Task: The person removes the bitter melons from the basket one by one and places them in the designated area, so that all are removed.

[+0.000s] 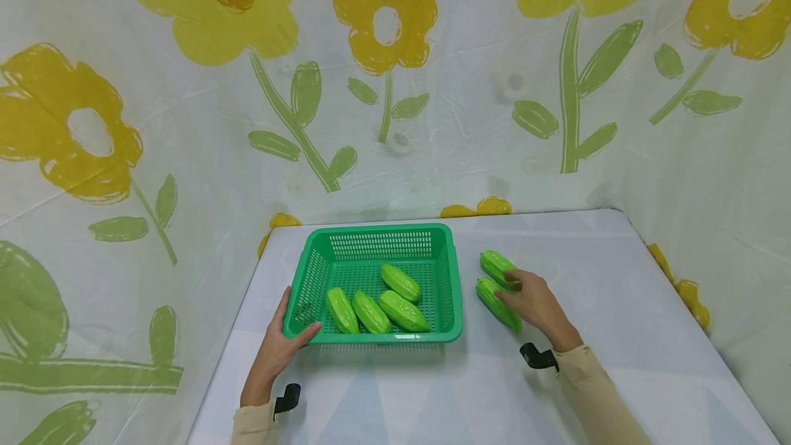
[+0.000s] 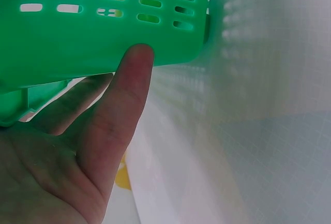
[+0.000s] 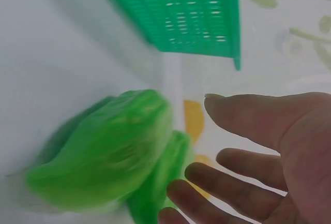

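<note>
My left hand (image 1: 276, 345) grips the near left corner of a green plastic basket (image 1: 454, 280). Its thumb lies at the front rim and its fingers at the left side; the left wrist view shows the thumb (image 2: 121, 102) against the slotted wall. Several bright green, ridged, cucumber-like vegetables lie in the basket, one (image 1: 400, 283) behind the others. Right of it, two more rest on the table: a farther one (image 1: 494, 265) and a nearer one (image 1: 492, 297). My right hand (image 1: 536, 302) hovers over them, fingers spread, with nothing held in the right wrist view.
A pale table (image 1: 402, 404) with faint triangle prints carries everything. Behind it and along both sides hangs a white cloth (image 1: 457, 156) printed with yellow flowers. Each wrist wears a small black camera mount, such as the right one (image 1: 537, 357).
</note>
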Demonstrator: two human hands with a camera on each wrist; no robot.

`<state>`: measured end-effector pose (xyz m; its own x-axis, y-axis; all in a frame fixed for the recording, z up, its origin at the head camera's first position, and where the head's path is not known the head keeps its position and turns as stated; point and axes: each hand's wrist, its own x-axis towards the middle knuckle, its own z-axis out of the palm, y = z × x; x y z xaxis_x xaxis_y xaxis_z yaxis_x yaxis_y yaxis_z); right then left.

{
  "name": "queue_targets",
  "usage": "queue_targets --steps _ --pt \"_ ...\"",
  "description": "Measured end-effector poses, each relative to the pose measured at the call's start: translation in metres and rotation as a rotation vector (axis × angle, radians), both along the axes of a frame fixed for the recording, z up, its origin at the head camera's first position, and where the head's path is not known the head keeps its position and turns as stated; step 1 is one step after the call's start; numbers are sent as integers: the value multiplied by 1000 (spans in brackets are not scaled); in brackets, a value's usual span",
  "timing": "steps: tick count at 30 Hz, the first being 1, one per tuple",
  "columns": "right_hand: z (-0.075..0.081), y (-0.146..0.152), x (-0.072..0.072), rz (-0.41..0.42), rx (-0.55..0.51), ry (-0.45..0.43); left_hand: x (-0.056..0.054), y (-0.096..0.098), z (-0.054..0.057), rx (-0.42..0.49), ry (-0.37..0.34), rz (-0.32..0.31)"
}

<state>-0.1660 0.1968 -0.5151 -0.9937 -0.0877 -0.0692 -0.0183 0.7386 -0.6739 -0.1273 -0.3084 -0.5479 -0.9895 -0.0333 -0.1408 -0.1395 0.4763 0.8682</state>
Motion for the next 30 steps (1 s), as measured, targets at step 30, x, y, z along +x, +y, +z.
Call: queue_targets --steps 30 --pt "52 -39 -17 54 -183 151 1 0 4 11 -8 -5"
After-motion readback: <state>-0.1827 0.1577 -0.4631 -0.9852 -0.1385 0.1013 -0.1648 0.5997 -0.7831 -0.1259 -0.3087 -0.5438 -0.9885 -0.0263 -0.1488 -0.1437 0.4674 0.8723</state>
